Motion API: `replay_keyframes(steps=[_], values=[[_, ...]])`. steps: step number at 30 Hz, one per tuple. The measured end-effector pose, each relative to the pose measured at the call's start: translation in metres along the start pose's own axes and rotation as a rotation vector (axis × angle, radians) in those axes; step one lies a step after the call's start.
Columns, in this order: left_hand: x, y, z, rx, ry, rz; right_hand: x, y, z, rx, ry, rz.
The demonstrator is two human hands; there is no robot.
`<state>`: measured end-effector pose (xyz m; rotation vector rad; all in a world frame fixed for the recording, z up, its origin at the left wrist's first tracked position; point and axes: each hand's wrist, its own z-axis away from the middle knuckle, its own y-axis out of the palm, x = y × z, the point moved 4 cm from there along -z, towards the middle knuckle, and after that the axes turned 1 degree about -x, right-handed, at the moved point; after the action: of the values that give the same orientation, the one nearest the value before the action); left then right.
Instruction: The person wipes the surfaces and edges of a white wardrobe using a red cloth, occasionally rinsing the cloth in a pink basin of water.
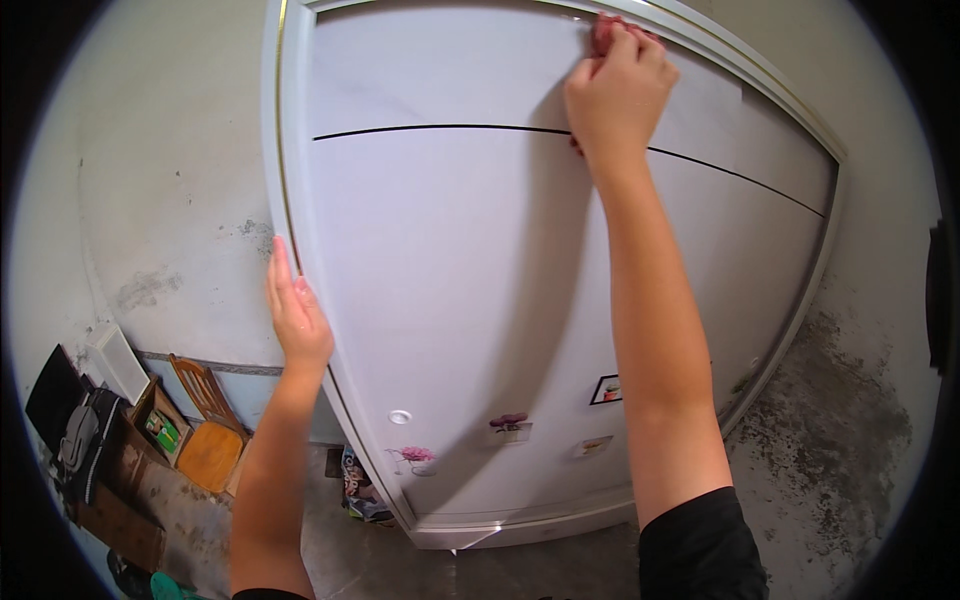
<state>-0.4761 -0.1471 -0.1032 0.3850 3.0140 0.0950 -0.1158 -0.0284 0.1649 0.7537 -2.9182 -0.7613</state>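
A large white wardrobe (430, 270) with a thin black line across its doors fills the middle of the view. High at its top edge, my right hand (625, 95) is closed around a bunched red cloth (604, 32) and presses it against the door just under the frame. A little red also shows by the wrist, beside the black line. My left hand (300, 325) lies along the wardrobe's left side frame, fingers stretched upward, holding nothing. Flower stickers (412, 456) and a round white finger pull (400, 417) mark the lower door.
At lower left stand a wooden chair (212, 455), a box with green packets (162, 430) and a grey bag (78, 438). A patterned bag (362, 490) sits on the floor by the wardrobe's left corner. Dark stains cover the wall (850, 420) at right.
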Motion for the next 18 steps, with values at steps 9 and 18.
replay_keyframes(steps=[9,18], values=[[-0.002,-0.004,-0.001,0.025,-0.001,0.014,0.237,0.014,-0.001,0.182,-0.140,-0.455],[0.000,-0.005,0.000,0.057,-0.007,0.066,0.240,0.009,0.040,0.147,-0.211,-0.399]])
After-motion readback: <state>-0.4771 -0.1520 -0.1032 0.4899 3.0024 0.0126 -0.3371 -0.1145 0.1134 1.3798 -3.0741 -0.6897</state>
